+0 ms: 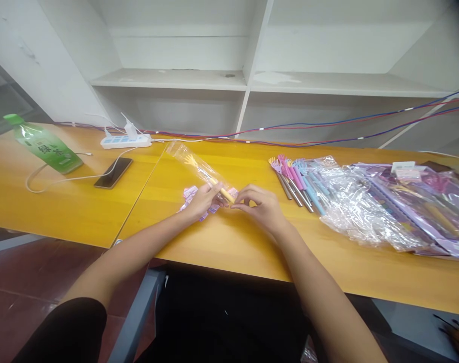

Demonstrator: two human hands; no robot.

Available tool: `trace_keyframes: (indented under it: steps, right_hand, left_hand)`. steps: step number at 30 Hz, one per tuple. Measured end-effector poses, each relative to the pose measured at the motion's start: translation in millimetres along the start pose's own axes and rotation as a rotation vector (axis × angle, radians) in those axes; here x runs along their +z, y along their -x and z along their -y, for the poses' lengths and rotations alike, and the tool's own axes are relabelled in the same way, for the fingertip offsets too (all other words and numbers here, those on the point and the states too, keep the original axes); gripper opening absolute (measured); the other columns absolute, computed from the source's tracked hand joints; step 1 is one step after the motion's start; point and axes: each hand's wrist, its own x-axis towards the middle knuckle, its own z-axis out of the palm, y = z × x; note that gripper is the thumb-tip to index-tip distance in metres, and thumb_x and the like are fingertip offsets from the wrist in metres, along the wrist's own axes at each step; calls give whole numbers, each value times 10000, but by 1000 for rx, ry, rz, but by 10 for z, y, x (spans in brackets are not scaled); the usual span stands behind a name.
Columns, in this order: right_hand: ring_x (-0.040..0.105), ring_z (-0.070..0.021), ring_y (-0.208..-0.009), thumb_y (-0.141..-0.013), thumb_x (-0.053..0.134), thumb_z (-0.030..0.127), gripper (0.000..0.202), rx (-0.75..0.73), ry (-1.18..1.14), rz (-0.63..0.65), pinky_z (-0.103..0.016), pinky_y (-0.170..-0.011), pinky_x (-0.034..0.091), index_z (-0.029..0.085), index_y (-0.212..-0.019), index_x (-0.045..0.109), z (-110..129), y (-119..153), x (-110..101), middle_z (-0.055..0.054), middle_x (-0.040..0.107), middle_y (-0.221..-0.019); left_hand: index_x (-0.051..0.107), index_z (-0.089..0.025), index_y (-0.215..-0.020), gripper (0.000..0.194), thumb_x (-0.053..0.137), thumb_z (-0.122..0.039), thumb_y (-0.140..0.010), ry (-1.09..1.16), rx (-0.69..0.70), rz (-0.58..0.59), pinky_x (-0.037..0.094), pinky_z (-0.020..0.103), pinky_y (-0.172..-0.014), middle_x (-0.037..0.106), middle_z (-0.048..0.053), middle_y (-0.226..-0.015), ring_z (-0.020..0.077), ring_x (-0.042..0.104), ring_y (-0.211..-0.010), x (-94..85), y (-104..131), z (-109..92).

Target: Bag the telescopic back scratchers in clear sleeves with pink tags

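A yellow back scratcher lies slantwise inside a clear plastic sleeve, its claw end pointing away to the upper left. My left hand is closed around the handle part through the plastic. At the near end of the handle, my right hand pinches with thumb and forefinger, seemingly on the sleeve's end. Several small purple-and-white printed pieces are spread on the table beneath my left hand, partly covered by it.
Pink, purple and blue back scratchers lie at right, beside crumpled clear bags and a purple package. At left are a green bottle, a phone and a power strip. Cables run along the shelf.
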Motion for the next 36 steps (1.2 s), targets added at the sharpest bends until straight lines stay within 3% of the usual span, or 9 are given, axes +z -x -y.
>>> trace_keyframes:
  steps: [5, 10, 14, 21, 26, 31, 36]
  right_hand:
    - [634, -162, -708, -993, 794, 347, 130, -17, 25, -6, -324, -625, 523, 246, -915, 818, -4, 7, 12, -58, 742, -919]
    - [710, -192, -890, -1050, 701, 231, 131, -61, 76, 2, -344, -774, 575, 263, -1060, 827, -32, 7, -17, -67, 743, -996]
    - [671, -166, -781, -1036, 726, 251, 107, -66, 138, 7, -328, -701, 551, 248, -1102, 811, -49, 10, -20, -71, 717, -1009]
    - [541, -124, -639, -1026, 752, 327, 105, -31, 209, 3, -318, -646, 491, 232, -1055, 786, -66, 41, -2, -63, 702, -1004]
    - [550, -137, -663, -1013, 764, 406, 177, 19, 232, 38, -327, -648, 470, 230, -1035, 771, -50, 63, 12, -72, 697, -1030]
    - [520, -143, -651, -1047, 701, 465, 220, 83, 206, 82, -345, -669, 488, 255, -1076, 759, 7, 50, 3, -74, 682, -1048]
    - [550, -156, -707, -919, 840, 548, 400, 82, 138, 177, -363, -701, 549, 283, -1206, 753, -11, 45, -39, -89, 636, -1168]
  left_hand:
    - [713, -112, -865, 697, 727, -809, -851, -46, -2, 33, 551, 234, -619, 783, 121, -790, 150, 735, -652, -5, 9, -13]
    - [697, -118, -873, 648, 752, -764, -868, -55, 13, -67, 553, 236, -599, 750, 76, -747, 140, 715, -622, -15, 11, -74]
    - [684, -129, -863, 615, 731, -740, -902, -65, 15, -87, 537, 234, -574, 739, 62, -724, 135, 697, -597, -23, -5, -88]
    - [687, -128, -881, 705, 665, -833, -881, -215, -6, 27, 496, 236, -559, 778, 115, -724, 164, 727, -613, -9, 25, -26]
    - [715, -139, -801, 743, 595, -867, -894, -306, 3, 151, 531, 264, -626, 789, 136, -732, 183, 751, -671, 56, 81, -58]
    - [713, -141, -810, 696, 639, -827, -900, -313, 18, 61, 447, 242, -527, 771, 113, -716, 160, 701, -606, 51, 88, -101]
    - [690, -140, -845, 645, 749, -782, -850, -207, 26, -45, 462, 235, -532, 737, 71, -711, 131, 662, -565, -17, 34, -88]
